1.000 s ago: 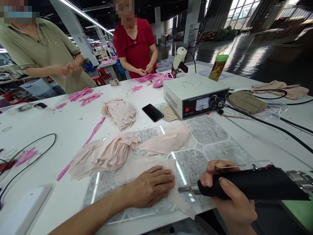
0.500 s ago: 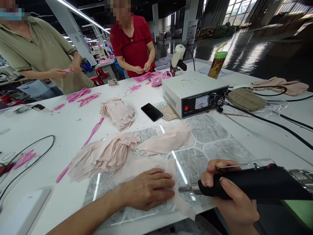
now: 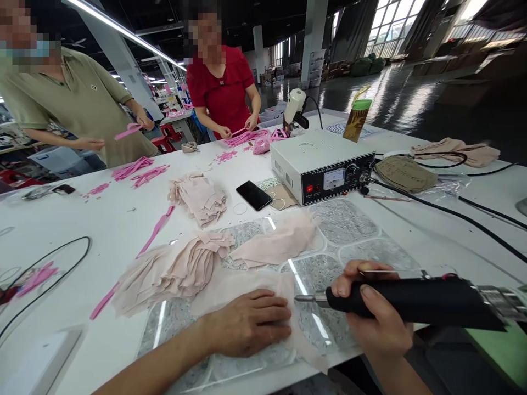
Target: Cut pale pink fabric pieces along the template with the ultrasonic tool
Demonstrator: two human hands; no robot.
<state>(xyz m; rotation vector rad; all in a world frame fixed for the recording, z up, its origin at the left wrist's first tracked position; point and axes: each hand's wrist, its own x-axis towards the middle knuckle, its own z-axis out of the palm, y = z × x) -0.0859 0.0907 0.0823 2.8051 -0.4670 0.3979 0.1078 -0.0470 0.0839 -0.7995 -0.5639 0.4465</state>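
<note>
My left hand (image 3: 252, 322) lies flat, fingers stretched out, on a thin pale pink fabric piece (image 3: 242, 285). The fabric rests on a clear sheet over a grey patterned mat (image 3: 304, 269). My right hand (image 3: 379, 318) is wrapped round a black corded hand tool (image 3: 415, 299) with a narrow metal tip. That tip points left at the fabric's right edge, close to my left fingertips; whether it touches I cannot tell. A fanned stack of pale pink fabric pieces (image 3: 173, 269) lies beyond my left forearm. Another folded pale pink bundle (image 3: 275, 241) lies behind the fabric.
A grey control box (image 3: 321, 159) with a meter stands behind the mat, a phone (image 3: 253, 195) beside it. A black cable (image 3: 444, 208) runs rightward from the box. Across the table, two people (image 3: 224, 90) handle pink strips. A bottle (image 3: 357, 120) stands behind the box.
The tool's tip has moved away from me along the fabric's right edge. My left hand stays flat on the fabric. The person at left has drawn their hands apart.
</note>
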